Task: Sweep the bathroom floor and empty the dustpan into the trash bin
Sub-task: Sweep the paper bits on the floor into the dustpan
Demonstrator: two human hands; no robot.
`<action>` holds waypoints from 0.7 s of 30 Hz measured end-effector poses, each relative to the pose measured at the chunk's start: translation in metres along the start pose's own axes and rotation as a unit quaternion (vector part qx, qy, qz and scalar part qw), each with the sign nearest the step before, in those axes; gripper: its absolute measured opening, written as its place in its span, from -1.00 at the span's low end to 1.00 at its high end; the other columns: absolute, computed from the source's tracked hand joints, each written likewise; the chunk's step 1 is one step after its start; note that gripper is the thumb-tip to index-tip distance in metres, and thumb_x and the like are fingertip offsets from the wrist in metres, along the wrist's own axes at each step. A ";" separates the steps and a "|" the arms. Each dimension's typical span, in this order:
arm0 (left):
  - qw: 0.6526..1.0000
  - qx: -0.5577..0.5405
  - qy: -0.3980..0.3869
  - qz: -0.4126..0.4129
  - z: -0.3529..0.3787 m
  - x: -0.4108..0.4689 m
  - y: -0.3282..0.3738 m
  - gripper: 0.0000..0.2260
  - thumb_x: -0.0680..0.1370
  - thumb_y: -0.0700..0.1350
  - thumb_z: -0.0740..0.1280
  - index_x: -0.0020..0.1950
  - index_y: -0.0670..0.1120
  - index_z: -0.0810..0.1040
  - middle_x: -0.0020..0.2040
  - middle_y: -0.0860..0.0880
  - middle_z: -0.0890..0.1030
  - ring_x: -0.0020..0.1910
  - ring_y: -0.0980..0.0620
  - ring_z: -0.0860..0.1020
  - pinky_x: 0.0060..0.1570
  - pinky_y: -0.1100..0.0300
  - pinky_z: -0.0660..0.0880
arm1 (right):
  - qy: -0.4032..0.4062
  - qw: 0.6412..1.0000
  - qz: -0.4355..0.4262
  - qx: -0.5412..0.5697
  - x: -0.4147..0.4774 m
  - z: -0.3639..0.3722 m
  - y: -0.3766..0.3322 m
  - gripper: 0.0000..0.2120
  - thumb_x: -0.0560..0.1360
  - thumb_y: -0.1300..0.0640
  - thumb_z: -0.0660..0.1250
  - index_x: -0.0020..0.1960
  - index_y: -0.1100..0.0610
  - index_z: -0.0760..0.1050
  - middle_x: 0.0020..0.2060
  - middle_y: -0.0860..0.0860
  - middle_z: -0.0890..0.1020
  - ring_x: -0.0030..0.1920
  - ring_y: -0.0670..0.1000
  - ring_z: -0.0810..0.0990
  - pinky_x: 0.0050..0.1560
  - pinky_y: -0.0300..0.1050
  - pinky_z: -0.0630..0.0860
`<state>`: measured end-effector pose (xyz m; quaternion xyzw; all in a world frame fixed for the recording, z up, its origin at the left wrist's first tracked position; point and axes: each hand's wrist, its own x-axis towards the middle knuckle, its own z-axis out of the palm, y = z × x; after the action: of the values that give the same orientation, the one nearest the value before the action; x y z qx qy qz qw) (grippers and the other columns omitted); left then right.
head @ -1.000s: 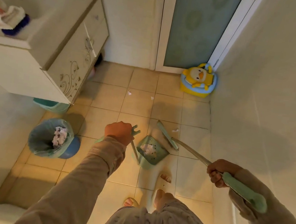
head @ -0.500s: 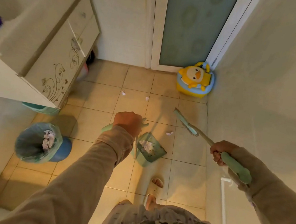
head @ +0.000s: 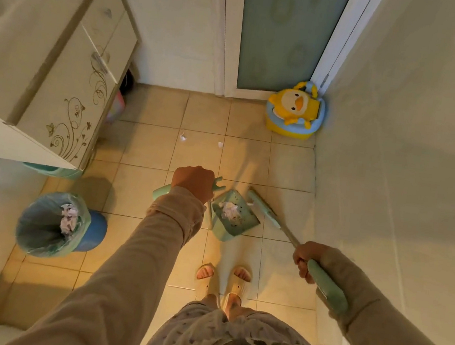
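Observation:
A green dustpan [head: 238, 220] rests on the tan tiled floor in front of my feet, with crumpled white paper and dark bits in it. My left hand [head: 194, 181] grips the top of its upright handle. My right hand [head: 306, 259] is shut on the green grip of the broom [head: 263, 208], whose head lies against the dustpan's right mouth edge. Two small white paper scraps [head: 183, 137] lie on the floor farther ahead. The blue trash bin [head: 53, 224], lined with a green bag and holding paper, stands at the left.
A white vanity cabinet [head: 66, 87] with swirl decoration overhangs the left side. A yellow duck potty [head: 296, 110] sits in the far right corner by the frosted door [head: 285, 32]. A wall runs close along the right. My slippered feet [head: 223, 280] stand behind the dustpan.
The broom head has swung back from the far right of the floor to the dustpan's mouth. The paper scrap that lay by the dustpan is no longer on the tiles. My view shifted left.

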<state>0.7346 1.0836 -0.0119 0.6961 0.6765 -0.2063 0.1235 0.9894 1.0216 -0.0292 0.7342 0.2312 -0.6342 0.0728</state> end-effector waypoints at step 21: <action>0.997 0.037 0.061 0.036 0.014 0.002 -0.013 -0.83 0.54 -0.09 0.27 0.04 -0.11 0.60 -0.06 -0.07 0.68 -0.05 -0.09 0.64 -0.11 0.15 0.51 | 0.016 0.997 0.034 -0.065 0.014 0.031 -0.017 -0.77 0.53 0.30 0.07 -0.30 0.25 0.31 -0.79 0.03 0.37 -0.72 -0.07 0.34 -0.60 -0.37 0.29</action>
<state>0.7204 1.0799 -0.0237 0.7353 0.6492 -0.1837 0.0638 0.9558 1.0280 -0.0454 0.7454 0.2478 -0.6031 0.1386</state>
